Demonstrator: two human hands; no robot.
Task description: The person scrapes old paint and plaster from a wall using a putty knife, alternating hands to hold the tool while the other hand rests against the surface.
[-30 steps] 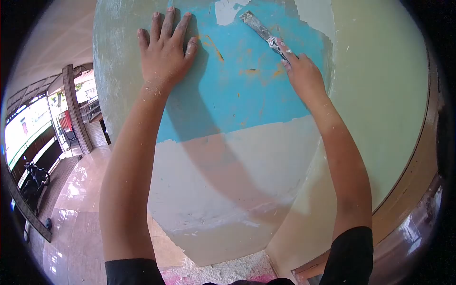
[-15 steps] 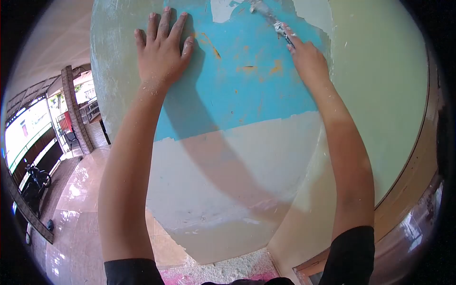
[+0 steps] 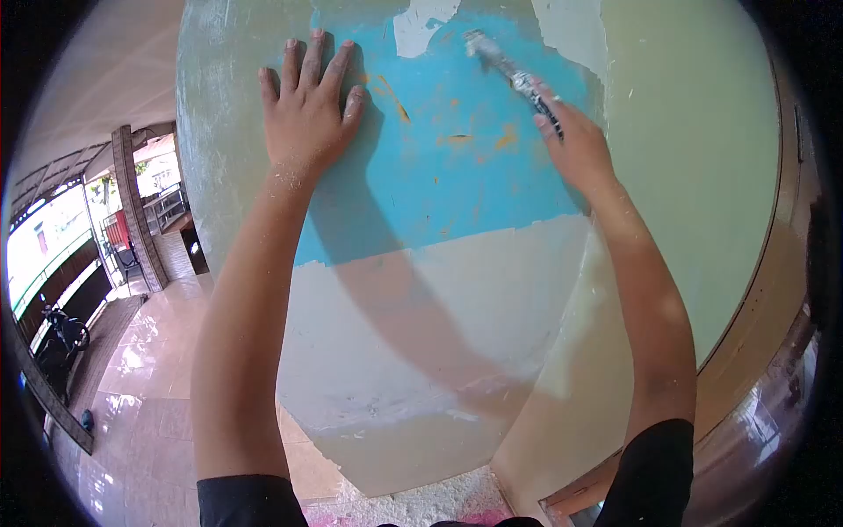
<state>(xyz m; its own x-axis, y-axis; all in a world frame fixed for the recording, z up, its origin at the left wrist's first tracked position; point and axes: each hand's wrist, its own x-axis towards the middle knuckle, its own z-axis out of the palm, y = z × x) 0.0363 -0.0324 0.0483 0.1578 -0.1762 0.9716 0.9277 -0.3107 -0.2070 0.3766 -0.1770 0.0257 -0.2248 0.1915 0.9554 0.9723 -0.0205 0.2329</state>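
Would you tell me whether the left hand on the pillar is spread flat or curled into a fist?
Spread flat: the left hand lies palm-down on the pillar, fingers extended and slightly apart.

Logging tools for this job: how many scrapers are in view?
1: the scraper, gripped in the right hand, blade against the blue paint high on the pillar. Others may lie out of view.

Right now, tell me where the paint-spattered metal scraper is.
Head view, upper right of centre: the paint-spattered metal scraper is gripped by the right hand, blade on the blue painted wall patch, right of the flat left hand.
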